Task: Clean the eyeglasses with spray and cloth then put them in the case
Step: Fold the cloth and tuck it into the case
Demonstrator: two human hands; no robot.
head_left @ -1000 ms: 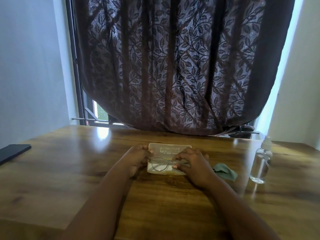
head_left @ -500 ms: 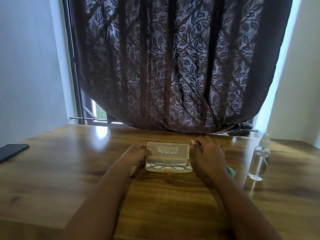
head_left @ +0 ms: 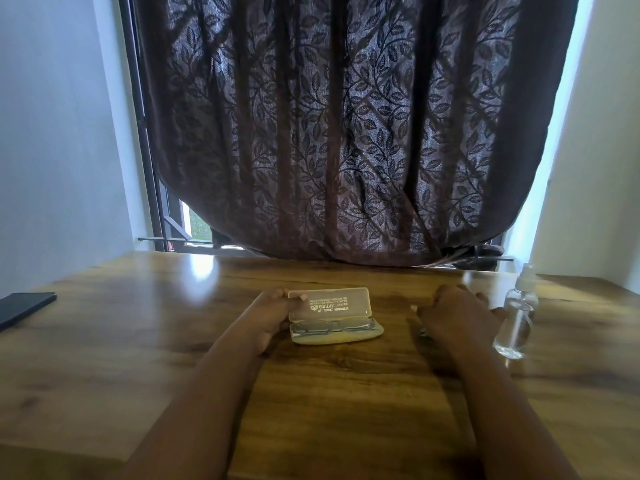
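The cream eyeglass case lies open on the wooden table, lid standing up. The folded eyeglasses lie inside its lower half. My left hand holds the case's left end, thumb on the lid's corner. My right hand hovers to the right of the case, fingers loosely spread, holding nothing. It covers the green cloth, which is hidden from view. The clear spray bottle stands upright just right of that hand.
A dark phone lies at the table's far left edge. A brown leaf-patterned curtain hangs behind the table over a window. Walls close in on both sides.
My right hand let go of the eyeglasses, left them in the case, and moved off to the right toward the bottle. The left hand stayed on the case.
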